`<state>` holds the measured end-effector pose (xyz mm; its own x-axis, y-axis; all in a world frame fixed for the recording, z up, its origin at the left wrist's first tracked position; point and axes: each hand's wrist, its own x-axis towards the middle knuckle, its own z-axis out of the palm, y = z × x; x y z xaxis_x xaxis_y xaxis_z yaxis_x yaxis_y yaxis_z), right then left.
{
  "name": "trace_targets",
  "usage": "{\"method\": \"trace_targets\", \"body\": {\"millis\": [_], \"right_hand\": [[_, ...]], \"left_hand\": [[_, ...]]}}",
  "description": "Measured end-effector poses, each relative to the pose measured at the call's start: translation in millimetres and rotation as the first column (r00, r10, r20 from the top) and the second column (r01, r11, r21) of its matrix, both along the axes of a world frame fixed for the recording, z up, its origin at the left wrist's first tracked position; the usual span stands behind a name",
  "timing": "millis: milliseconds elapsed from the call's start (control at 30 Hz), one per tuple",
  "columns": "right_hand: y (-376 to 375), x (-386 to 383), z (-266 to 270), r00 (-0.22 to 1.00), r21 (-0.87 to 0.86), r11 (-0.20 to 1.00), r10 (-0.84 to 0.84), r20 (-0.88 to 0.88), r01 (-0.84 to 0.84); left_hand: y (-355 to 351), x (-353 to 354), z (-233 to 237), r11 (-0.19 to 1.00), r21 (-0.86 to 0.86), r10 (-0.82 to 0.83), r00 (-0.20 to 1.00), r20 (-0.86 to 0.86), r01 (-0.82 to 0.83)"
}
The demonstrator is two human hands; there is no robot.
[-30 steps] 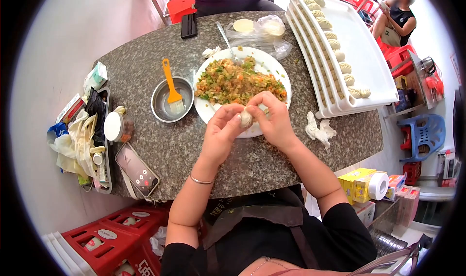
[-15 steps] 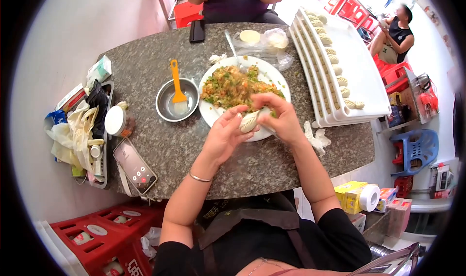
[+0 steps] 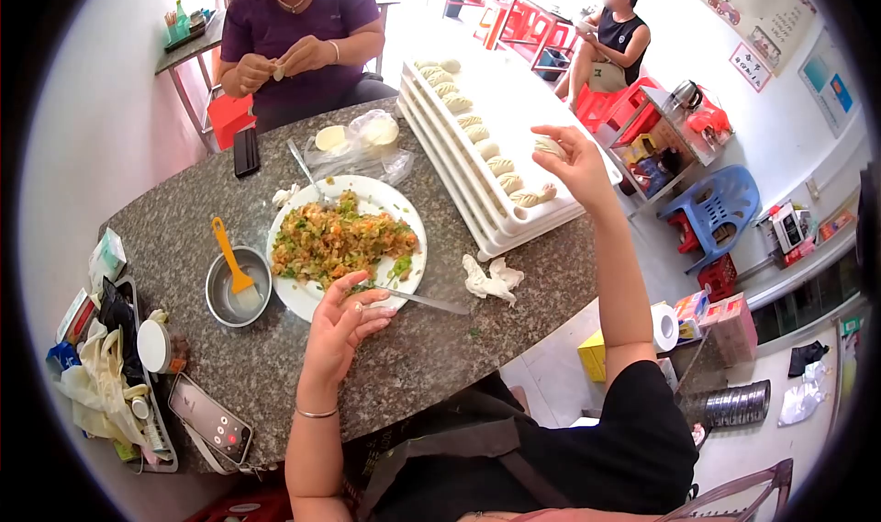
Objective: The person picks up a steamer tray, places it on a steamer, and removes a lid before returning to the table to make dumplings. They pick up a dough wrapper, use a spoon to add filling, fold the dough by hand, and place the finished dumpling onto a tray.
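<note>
My right hand point(image 3: 576, 166) pinches a dumpling point(image 3: 549, 145) lightly, sparing its pleats, above the white tray point(image 3: 500, 231) where the others sit in a row. My left hand point(image 3: 341, 325), loosely open and empty, rests on the plate point(image 3: 415, 246) rim, close to the filling point(image 3: 341, 237).

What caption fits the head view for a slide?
Right hand holds a dumpling over the white tray; left hand rests at the plate of filling.

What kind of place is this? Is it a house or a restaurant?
Probably a small dumpling shop or eatery: stacked white trays hold rows of dumplings, a big plate of filling sits on the table, and plastic chairs stand nearby.
</note>
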<state>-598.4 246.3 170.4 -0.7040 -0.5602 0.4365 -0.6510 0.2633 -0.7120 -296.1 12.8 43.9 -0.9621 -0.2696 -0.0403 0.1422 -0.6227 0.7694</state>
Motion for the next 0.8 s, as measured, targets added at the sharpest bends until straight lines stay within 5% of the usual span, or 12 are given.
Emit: {"method": "trace_targets", "body": {"millis": [67,133,233,267,367,567,700,800], "right_hand": [[8,-11,-1,1.0,-0.005,1.0,-0.008,0.019,0.008],[7,-1,6,0.947,-0.104,0.994,0.007,0.321,0.028],[11,-12,-13,0.942,-0.057,0.998,0.015,0.336,0.005],[16,-15,-17,0.965,0.181,0.982,-0.096,0.244,0.051],[20,-13,-17,0.972,0.375,0.909,-0.225,0.074,0.182],[17,-21,-23,0.979,0.358,0.93,-0.141,0.145,0.081],[6,6,-15,0.984,0.125,0.985,-0.103,-0.149,0.122],[-11,59,2,0.976,0.136,0.989,-0.025,-0.215,0.056]], "left_hand": [[-1,-1,2,1.0,-0.018,0.005,1.0,-0.002,-0.005],[0,0,3,0.999,-0.025,0.025,1.0,0.003,-0.025],[-2,-1,1,0.999,-0.041,0.028,1.0,0.012,-0.027],[-2,-1,1,0.999,-0.046,0.028,1.0,0.012,-0.027],[-3,-1,0,0.999,-0.023,0.044,0.999,0.017,-0.044],[-6,2,1,0.996,-0.089,0.007,0.999,0.034,-0.004],[-9,2,2,0.995,-0.099,-0.013,0.999,0.042,0.017],[-8,2,-3,0.995,-0.091,-0.034,0.999,0.032,0.037]]}}
